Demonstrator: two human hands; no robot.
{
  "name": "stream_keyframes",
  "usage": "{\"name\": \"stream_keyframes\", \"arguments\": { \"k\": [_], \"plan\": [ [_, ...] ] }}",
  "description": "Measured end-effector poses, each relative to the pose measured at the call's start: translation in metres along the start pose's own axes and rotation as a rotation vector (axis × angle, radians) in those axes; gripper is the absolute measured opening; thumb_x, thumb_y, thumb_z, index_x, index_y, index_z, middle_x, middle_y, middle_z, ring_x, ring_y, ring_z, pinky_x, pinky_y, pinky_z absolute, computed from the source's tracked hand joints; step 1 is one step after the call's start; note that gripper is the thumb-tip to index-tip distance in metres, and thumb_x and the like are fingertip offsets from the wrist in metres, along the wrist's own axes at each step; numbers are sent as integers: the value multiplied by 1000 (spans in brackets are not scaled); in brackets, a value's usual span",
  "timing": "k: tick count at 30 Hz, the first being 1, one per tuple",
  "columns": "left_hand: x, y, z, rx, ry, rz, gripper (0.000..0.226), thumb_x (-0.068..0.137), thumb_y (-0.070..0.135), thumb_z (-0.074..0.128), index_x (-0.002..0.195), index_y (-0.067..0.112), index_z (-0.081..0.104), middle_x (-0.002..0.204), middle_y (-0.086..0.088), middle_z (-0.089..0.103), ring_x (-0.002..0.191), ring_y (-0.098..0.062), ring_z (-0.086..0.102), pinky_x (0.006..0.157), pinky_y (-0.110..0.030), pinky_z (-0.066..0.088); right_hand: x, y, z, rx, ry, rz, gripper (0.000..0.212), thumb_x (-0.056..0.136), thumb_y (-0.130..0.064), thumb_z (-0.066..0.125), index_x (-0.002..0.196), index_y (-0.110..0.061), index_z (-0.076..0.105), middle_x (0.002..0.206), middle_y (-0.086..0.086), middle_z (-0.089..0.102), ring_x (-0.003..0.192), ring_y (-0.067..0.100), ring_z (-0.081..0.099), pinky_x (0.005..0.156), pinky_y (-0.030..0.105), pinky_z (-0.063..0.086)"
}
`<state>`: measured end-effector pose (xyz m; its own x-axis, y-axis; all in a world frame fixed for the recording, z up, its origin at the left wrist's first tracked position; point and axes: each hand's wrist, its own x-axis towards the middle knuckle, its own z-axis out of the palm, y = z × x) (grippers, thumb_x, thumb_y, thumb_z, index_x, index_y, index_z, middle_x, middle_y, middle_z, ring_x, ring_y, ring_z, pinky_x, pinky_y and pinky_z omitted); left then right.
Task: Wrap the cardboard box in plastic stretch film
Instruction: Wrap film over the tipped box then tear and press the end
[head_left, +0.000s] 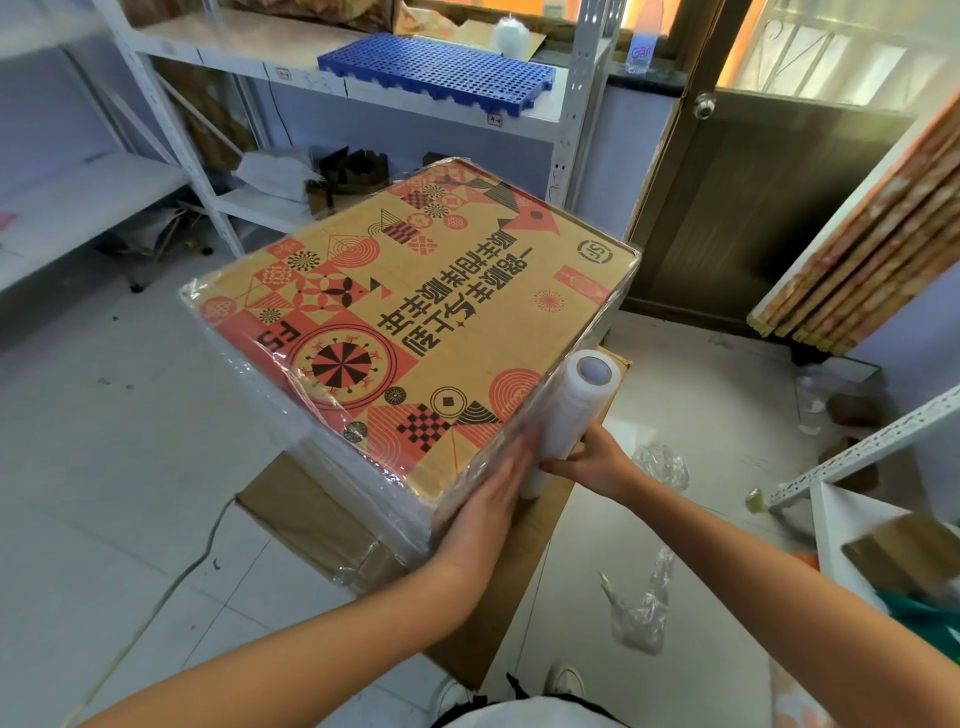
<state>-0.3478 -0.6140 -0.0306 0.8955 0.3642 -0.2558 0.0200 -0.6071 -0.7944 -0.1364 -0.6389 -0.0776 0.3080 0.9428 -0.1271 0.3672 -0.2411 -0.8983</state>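
Note:
A large cardboard box (415, 312) with red and black printed patterns stands in the middle, its sides covered in clear stretch film. The white roll of stretch film (569, 410) stands upright against the box's near right side. My right hand (592, 460) grips the lower part of the roll. With straight fingers, my left hand (493, 499) presses flat on the filmed side of the box, just left of the roll.
The box sits on another brown carton (311, 512) on a white tiled floor. Crumpled film scraps (641, 608) lie on the floor to the right. White metal shelving (218, 171) stands behind, a door (753, 208) at the back right, another shelf (852, 457) at right.

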Motion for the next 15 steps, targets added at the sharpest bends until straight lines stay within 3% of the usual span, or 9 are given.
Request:
{"name": "stream_keyframes", "arguments": {
  "k": [3,7,10,12,15],
  "plan": [
    [-6,-9,-6,12,5,-8,103,91,59,40,135,-22,-5,141,-48,-8,124,-69,-15,100,-71,-11,0,1,0,-3,-8,5,61,73,-21,81,125,-25,49,112,-18,56,106,5,53,75,12,52],
    [-12,-14,-17,-86,65,-119,101,92,55,42,137,-22,-5,139,-50,-13,124,-68,-20,98,-69,-14,1,3,2,2,-22,12,65,73,-19,81,129,-19,49,118,-7,58,111,11,54,86,26,55],
    [-17,-17,-20,-62,81,-92,103,94,52,40,129,-30,-10,135,-54,-14,124,-67,-15,99,-66,-12,-1,1,1,14,-13,33,63,73,-20,81,126,-26,48,113,-17,56,106,5,53,78,11,52],
    [-16,-22,-24,-157,99,-153,98,96,47,40,130,-28,-13,136,-51,-17,127,-62,-16,102,-62,-13,0,0,0,11,-16,38,62,73,-19,81,125,-26,48,113,-15,56,106,6,53,76,9,50],
    [-23,-28,-32,-286,138,-283,95,95,45,42,136,-22,-11,143,-43,-19,133,-55,-17,107,-57,-12,2,1,1,0,-19,38,64,72,-16,81,128,-19,50,117,-4,58,112,16,54,88,25,52]
  ]
}}
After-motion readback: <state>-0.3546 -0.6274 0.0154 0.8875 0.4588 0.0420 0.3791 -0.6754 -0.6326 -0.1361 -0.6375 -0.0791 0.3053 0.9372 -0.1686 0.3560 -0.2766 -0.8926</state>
